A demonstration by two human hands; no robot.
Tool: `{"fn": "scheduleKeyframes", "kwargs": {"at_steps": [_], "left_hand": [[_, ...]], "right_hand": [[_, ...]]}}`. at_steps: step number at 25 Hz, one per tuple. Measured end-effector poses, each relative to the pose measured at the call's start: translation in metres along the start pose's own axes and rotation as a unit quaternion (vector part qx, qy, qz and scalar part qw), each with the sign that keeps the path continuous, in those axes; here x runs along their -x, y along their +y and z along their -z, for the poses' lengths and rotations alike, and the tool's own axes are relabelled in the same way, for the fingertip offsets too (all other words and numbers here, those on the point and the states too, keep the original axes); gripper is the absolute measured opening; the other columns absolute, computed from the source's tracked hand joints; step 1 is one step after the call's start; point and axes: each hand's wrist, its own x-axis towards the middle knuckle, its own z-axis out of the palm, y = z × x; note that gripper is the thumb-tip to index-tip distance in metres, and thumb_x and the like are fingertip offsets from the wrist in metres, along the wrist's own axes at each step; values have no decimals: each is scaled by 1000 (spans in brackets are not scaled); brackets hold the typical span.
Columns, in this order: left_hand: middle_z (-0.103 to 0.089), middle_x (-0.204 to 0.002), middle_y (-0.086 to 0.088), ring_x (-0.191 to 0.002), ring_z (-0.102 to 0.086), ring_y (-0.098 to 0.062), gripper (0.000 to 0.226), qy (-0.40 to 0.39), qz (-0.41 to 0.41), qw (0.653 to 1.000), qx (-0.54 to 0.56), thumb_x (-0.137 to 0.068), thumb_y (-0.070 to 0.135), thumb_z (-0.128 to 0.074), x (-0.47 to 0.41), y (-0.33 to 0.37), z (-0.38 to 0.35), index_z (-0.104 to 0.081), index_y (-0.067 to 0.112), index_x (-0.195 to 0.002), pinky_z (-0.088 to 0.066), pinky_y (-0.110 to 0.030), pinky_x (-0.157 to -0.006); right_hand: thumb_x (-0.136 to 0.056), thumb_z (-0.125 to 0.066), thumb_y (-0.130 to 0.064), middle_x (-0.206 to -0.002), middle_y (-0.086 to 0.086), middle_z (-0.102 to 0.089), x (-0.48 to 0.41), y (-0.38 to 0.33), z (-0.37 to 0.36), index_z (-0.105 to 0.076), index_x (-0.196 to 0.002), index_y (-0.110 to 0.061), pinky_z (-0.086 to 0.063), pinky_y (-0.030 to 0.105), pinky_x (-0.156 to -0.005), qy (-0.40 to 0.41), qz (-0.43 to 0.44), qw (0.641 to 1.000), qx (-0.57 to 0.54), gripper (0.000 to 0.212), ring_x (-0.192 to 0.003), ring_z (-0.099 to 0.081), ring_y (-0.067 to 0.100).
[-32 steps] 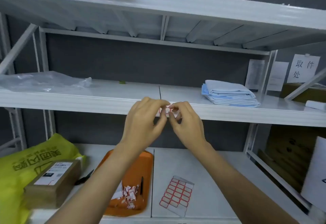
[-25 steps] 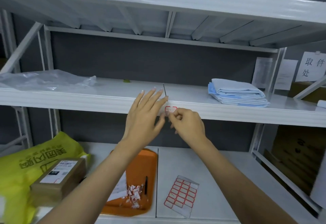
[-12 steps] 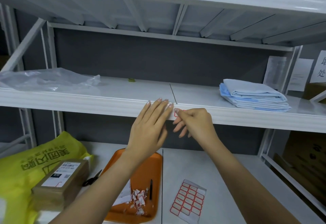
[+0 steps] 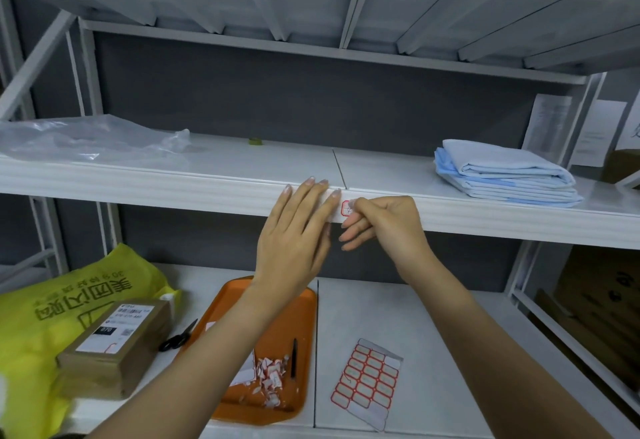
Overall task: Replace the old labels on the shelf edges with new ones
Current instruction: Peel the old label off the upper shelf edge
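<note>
**Shelf-edge labelling: items on view**

- Label (image 4: 346, 208): small, white with a red border, on the front of the middle shelf edge (image 4: 173, 186), just right of the seam between the two boards. Only its left part showed.
- Right hand (image 4: 388, 227): forefinger and thumb were bent in, with their tips on the label and covering its right part. The other fingers hung loosely below the edge. Whether the tips pinched the label or only pressed it could not be told.
- Left hand (image 4: 294, 238): was flat, fingers straight and together, laid against the shelf edge just left of the label. It held nothing.
- Sheet of labels (image 4: 367, 378): red-bordered blanks in rows (some spaces were bare), lying on the lower shelf below the right arm.
- Orange tray (image 4: 304, 328): sat on the lower shelf left of the sheet and held a heap of torn label scraps (image 4: 270, 374) and a dark pen (image 4: 294, 357).
- Scissors (image 4: 178, 334): black-handled, lying just left of the tray.
- Cardboard box (image 4: 114, 348): rested against a yellow bag (image 4: 41, 317) at far left.
- Middle shelf top: clear plastic bag (image 4: 86, 141) at left, folded blue cloths (image 4: 502, 175) at right.
</note>
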Motion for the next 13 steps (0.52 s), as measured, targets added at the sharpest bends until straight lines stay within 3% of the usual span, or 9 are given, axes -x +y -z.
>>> {"fn": "scheduleKeyframes", "kwargs": {"at_steps": [2,5,8,11,13], "left_hand": [[-51,-142,-10,-138,-40,-24,34,20,8,999,28,-96,22,-55,-1,2,0,-60,13,-129,-30,-43,-116],[-56,-137,-3,-136,-42,-18,21,53,73,992,89,-94,26,-61,-4,13,4,-68,20,-113,-25,-34,-113],[-59,-130,5,-132,-45,-12,19,81,154,977,123,-90,34,-63,-8,28,5,-70,26,-105,-19,-32,-104],[-63,-122,6,-125,-50,-11,16,118,180,968,132,-87,36,-67,-14,33,0,-74,26,-97,-22,-35,-98],[-66,-118,4,-122,-53,-12,13,144,177,965,129,-85,34,-70,-16,32,-3,-75,24,-92,-25,-36,-95]], "right_hand": [[-90,-57,-13,-60,22,-68,1,1,-1,-70,-62,-1,-59,42,-72,3,2,1000,-22,33,-54,-67,38],[-94,-55,-19,-64,16,-71,4,2,5,-71,-68,-3,-52,26,-61,-24,6,1000,11,35,-57,-70,33],[-97,-54,-27,-64,9,-72,8,9,11,-71,-72,-9,-42,24,-51,-8,39,997,66,36,-51,-66,27],[-94,-60,-28,-64,0,-70,11,19,15,-71,-78,-11,-49,25,-54,115,171,968,141,26,-46,-59,17],[-90,-67,-24,-77,-3,-68,7,25,17,-70,-89,-13,-51,25,-63,184,301,912,207,12,-63,-60,11]]}}
